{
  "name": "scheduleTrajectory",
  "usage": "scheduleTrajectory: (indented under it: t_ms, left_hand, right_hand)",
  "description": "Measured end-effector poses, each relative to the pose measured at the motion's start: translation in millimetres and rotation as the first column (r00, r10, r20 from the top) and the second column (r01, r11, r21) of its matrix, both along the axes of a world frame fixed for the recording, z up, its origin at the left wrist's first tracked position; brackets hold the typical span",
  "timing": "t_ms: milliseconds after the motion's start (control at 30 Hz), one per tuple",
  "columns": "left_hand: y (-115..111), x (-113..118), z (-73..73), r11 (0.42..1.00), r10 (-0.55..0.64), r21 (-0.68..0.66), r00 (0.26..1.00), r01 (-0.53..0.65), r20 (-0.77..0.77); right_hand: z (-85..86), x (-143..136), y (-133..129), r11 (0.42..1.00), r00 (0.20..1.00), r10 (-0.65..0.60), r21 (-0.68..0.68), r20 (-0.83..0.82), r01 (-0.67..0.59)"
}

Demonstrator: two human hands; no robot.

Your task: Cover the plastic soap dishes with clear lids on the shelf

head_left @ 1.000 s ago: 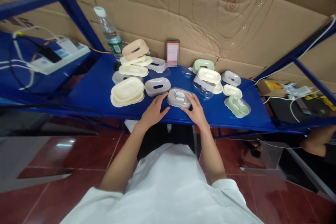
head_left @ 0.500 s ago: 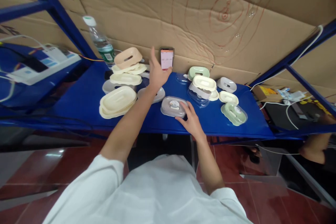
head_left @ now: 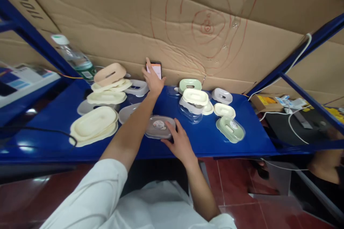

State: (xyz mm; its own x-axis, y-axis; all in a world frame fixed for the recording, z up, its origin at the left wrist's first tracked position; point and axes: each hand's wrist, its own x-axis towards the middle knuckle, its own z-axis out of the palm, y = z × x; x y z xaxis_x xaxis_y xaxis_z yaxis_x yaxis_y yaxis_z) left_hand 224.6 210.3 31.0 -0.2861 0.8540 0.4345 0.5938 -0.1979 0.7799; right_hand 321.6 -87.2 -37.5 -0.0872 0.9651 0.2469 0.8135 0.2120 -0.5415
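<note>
My left hand [head_left: 153, 78], fingers apart, is over the front of a phone [head_left: 158, 68] that leans on the cardboard at the back of the blue table [head_left: 200, 142]. With its fingers around the right end, my right hand [head_left: 179, 139] holds a grey oval dish under a clear lid with a round label [head_left: 160, 126], near the front edge. Cream oval trays [head_left: 92, 125] and a peach dish [head_left: 110, 74] are stacked to the left. On the right are a green dish [head_left: 190, 84], a cream dish [head_left: 195, 96] and a lidded green dish [head_left: 230, 128].
A water bottle [head_left: 80, 62] tilts at the back left beside the blue frame. Cables and a power strip [head_left: 29, 80] lie at the far left. An open carton [head_left: 266, 103] is at the right, and another person's arm [head_left: 325, 164] shows at the right edge.
The view has shifted, so the table items appear further left and lower. My left hand has moved from beside the phone to in front of its screen. My right hand stays at the lidded grey dish.
</note>
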Motion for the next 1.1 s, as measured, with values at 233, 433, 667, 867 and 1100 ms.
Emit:
scheduleTrajectory:
  t_ms: [233, 433, 667, 867, 1100]
  left_hand:
    - [8, -1, -6.6, 1.0, 0.013, 0.011, 0.998, -0.013, -0.054]
    - [5, -4, -12.5, 0.999, -0.031, -0.039, 0.997, 0.028, -0.07]
    - [-12, -9, -2.2, 0.992, -0.113, -0.069, 0.993, 0.11, -0.045]
    - [-51, -41, 16.7, 0.964, -0.248, 0.076, 0.965, 0.255, -0.089]
    - [-224, -128, -15.2, 0.791, -0.449, 0.256, 0.811, 0.556, -0.374]
  right_hand:
    - [-5.2, 0, 3, 0.999, 0.997, 0.001, 0.035, -0.075, 0.001]
    - [-3.1, 1, 3, 1.0, 0.996, 0.011, 0.02, -0.084, -0.009]
    - [4.3, 3, -7, 1.0, 0.998, 0.004, 0.02, -0.061, -0.003]
    - [28.8, 30, -41, 0.971, 0.984, -0.142, 0.18, -0.107, 0.16]
    - [67.9, 222, -98, 0.522, 0.702, -0.679, 0.531, -0.215, 0.668]
